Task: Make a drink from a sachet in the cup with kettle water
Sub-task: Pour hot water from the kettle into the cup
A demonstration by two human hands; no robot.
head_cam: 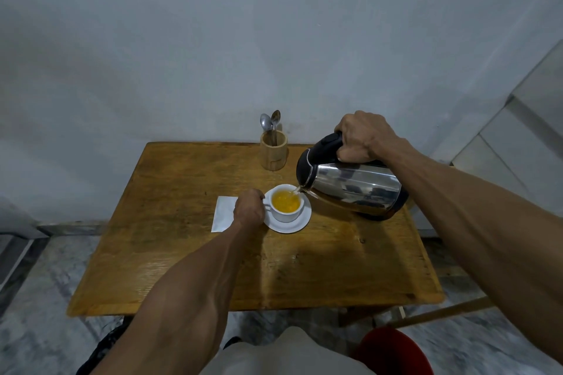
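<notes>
A white cup [285, 214] stands on a white saucer [297, 225] near the middle of the wooden table [213, 268]. Orange liquid fills part of the cup. My left hand [249, 211] grips the cup's handle on its left side. My right hand [359, 138] holds the black handle of a steel kettle [353, 189], which is tilted to the left. Water runs from its spout into the cup's right rim. A white sachet [224, 213] lies flat on the table just left of my left hand, partly hidden by it.
A bamboo holder [273, 153] with two metal spoons [269, 123] stands at the table's back edge, close behind the kettle's lid. A grey wall rises right behind the table. A red stool [393, 353] sits low right, near my lap.
</notes>
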